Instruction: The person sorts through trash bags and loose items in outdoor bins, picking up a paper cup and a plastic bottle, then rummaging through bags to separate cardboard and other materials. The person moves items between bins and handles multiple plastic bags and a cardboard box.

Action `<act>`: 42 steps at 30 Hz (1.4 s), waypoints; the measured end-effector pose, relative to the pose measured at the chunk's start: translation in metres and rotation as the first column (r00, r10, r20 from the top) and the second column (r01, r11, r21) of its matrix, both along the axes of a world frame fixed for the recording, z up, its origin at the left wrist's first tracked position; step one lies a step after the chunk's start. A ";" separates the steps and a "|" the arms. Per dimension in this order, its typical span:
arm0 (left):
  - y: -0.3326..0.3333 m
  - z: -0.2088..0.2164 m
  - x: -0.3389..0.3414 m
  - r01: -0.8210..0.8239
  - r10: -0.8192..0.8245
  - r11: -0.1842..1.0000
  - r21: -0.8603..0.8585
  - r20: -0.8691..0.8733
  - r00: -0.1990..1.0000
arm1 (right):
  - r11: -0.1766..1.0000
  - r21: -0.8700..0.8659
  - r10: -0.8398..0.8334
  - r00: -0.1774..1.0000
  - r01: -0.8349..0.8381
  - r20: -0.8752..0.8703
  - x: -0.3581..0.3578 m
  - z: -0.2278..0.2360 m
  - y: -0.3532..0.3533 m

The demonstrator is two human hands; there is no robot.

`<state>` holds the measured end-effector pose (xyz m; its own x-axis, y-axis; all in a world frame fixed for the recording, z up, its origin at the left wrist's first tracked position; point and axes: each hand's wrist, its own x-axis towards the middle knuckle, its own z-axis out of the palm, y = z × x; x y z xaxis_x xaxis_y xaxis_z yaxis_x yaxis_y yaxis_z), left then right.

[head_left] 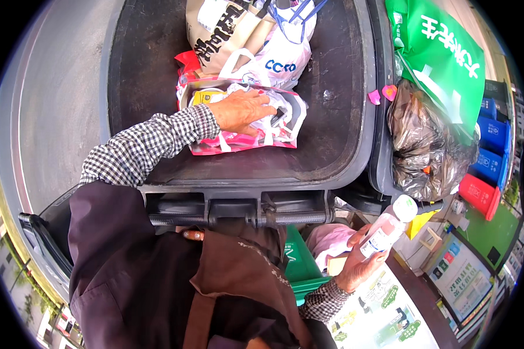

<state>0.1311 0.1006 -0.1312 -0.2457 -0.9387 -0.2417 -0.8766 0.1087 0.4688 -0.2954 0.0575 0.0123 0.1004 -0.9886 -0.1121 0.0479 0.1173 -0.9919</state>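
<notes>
Likely mid-sorting — right hand (360,264) clamped round white-capped bottle (384,230), left hand (241,110) over open red-edged bag (212,146) by wheelie bin's (308,179) near edge, grip unclear — next calls for pinching one item.

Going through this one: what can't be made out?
Head view, all:
Items under the left hand in the pink-edged bag: covered by the hand.
Far end of the tan paper bag: cut off by the upper edge.
Underside of the white-capped bottle: turned away, against the right hand.
Fine print on signboard: too small.
</notes>
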 end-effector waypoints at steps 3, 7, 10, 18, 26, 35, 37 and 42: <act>-0.031 -0.034 -0.011 -0.041 0.031 0.996 0.079 0.123 0.992 | 0.986 0.162 -0.039 0.998 0.046 -0.047 -0.039 0.002 0.045; -0.046 -0.091 -0.004 -0.104 0.140 0.939 0.328 -0.088 0.986 | 0.908 0.327 -0.221 0.962 0.262 -0.159 -0.059 -0.018 0.078; -0.034 -0.096 0.030 -0.109 0.147 0.950 0.292 -0.109 0.983 | 0.743 0.540 -0.382 0.913 0.395 -0.142 -0.085 -0.085 0.075; -0.025 -0.090 0.056 -0.327 0.461 0.818 0.473 -0.199 0.865 | 0.745 0.479 -0.185 0.833 0.465 -0.521 -0.117 -0.205 0.018; -0.035 -0.107 -0.003 -0.429 0.324 0.869 0.248 0.370 0.871 | 0.977 0.206 0.191 0.215 0.049 -0.958 -0.175 -0.342 -0.027; 0.015 -0.060 0.052 -0.490 0.488 0.792 0.365 0.103 0.867 | 0.786 0.594 0.587 -0.094 -0.171 -0.804 -0.127 -0.350 -0.075; 0.004 -0.061 0.022 -0.457 0.405 0.828 0.325 0.217 0.888 | 0.825 0.423 0.386 -0.173 -0.375 -0.906 -0.151 -0.366 -0.078; -0.018 -0.024 -0.029 -0.541 0.350 0.759 0.362 0.474 0.808 | 0.780 0.499 0.419 -0.277 -0.378 -0.865 -0.207 -0.373 -0.066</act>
